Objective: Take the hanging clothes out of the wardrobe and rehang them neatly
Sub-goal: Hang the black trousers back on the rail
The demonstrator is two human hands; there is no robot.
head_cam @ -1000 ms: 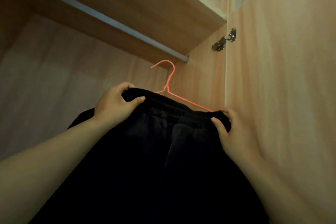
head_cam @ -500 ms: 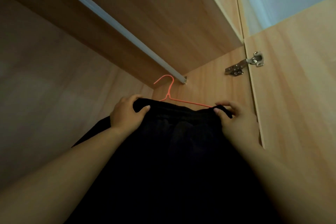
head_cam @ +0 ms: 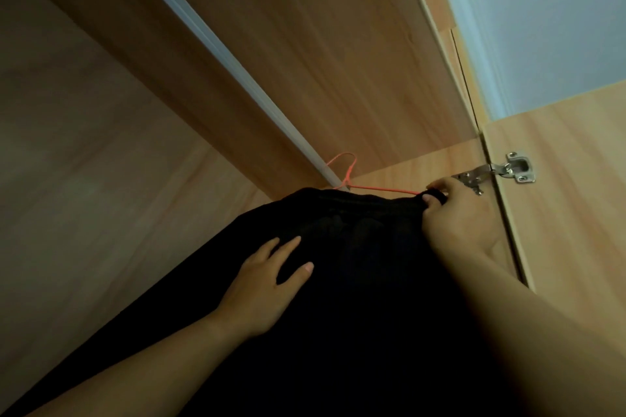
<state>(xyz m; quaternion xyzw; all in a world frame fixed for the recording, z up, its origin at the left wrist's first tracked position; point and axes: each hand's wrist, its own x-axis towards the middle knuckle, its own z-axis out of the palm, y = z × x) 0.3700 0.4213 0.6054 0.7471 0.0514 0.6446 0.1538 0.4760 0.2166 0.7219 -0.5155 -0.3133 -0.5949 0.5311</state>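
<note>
A black garment (head_cam: 366,281) with an elastic waistband hangs on a thin orange wire hanger (head_cam: 379,189). The hanger's hook is up at the right end of the white wardrobe rail (head_cam: 216,44); whether it rests on the rail I cannot tell. My right hand (head_cam: 457,217) pinches the right end of the waistband together with the hanger's arm. My left hand (head_cam: 267,284) lies flat on the front of the cloth, fingers spread, below the waistband.
The wooden shelf (head_cam: 321,44) sits just above the rail. The wardrobe's right side panel (head_cam: 423,169) is close to my right hand. The open door (head_cam: 576,213) with a metal hinge (head_cam: 504,171) stands at the right. The back panel (head_cam: 84,162) fills the left.
My left hand has let go of the waistband's left end and slid down flat onto the cloth. The hanger hook has risen to the rail's end. My view tilted upward.
</note>
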